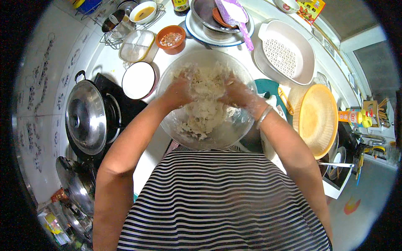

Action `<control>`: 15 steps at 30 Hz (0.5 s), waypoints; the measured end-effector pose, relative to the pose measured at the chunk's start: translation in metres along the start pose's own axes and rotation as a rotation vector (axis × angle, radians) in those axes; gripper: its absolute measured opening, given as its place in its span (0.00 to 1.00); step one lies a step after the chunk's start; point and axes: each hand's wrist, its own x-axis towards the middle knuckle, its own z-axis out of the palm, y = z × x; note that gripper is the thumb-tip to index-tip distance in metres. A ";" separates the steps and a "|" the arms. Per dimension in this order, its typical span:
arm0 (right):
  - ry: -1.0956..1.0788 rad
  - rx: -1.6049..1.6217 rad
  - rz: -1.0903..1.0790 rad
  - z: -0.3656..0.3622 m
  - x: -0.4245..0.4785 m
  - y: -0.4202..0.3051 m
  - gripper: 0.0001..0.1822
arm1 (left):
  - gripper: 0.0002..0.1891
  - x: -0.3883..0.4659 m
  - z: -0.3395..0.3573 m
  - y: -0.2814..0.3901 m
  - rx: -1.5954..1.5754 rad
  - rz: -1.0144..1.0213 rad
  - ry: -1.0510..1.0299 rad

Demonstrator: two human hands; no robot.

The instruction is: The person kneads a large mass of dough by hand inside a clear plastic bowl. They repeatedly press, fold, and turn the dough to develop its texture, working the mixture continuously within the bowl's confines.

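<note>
A large clear bowl (pixel 230 138) stands before me, close against my striped clothing. Inside it lies a loose, shaggy mass of pale dough (pixel 202 100), with dry floury bits along the sides. My left hand (pixel 179 89) grips the dough at its left side, and my right hand (pixel 237 91) grips it at the right. Both hands are dusted with flour. Their fingertips are blurred and partly buried in the crumbly dough. A light bracelet circles my right wrist.
Beyond the bowl stand a brown bowl of spices (pixel 171 39), an enamel basin (pixel 188 26) and a purple scoop (pixel 245 34) holding white powder. A lidded wok (pixel 86 116) sits left. To the right are a draining basin (pixel 306 59) and a yellow basket (pixel 317 122).
</note>
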 end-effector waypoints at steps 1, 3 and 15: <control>-0.016 0.043 0.016 0.008 0.007 0.002 0.40 | 0.37 0.003 0.003 -0.003 -0.025 0.006 -0.024; 0.116 0.106 0.031 0.031 0.011 0.004 0.31 | 0.37 0.011 0.008 -0.002 -0.062 0.046 -0.077; 0.025 0.194 0.163 0.065 0.041 0.011 0.34 | 0.25 0.037 0.038 0.011 0.438 -0.249 -0.271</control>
